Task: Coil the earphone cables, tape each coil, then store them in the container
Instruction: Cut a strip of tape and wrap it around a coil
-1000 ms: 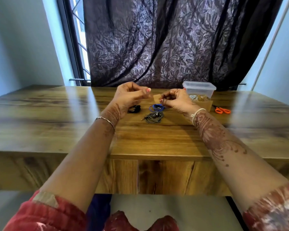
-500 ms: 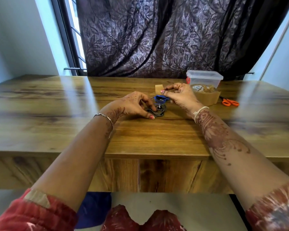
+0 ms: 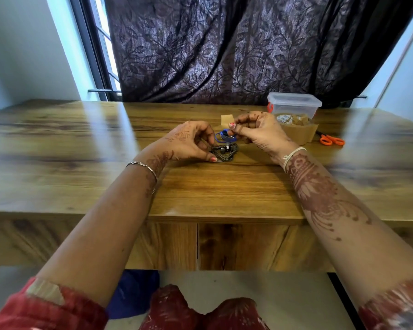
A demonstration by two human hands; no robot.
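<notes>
A grey coiled earphone cable (image 3: 225,152) lies on the wooden table (image 3: 81,148). My left hand (image 3: 188,141) pinches its left side between thumb and fingers. Just behind it lies a blue coiled earphone cable (image 3: 221,136). My right hand (image 3: 255,129) hovers over the blue coil and pinches a small tan piece of tape (image 3: 225,120) that sticks up from its fingertips. A clear lidded plastic container (image 3: 293,104) stands at the back right. The black earphone coil is hidden behind my left hand.
A brown roll of tape (image 3: 296,131) sits in front of the container. Orange-handled scissors (image 3: 332,140) lie to its right. A dark curtain (image 3: 224,48) hangs behind the table. The near table edge runs across below my forearms.
My left hand came down from mid-air onto the grey coil and now pinches it. My right hand stays over the blue coil with the tape piece. The camera tilted slightly.
</notes>
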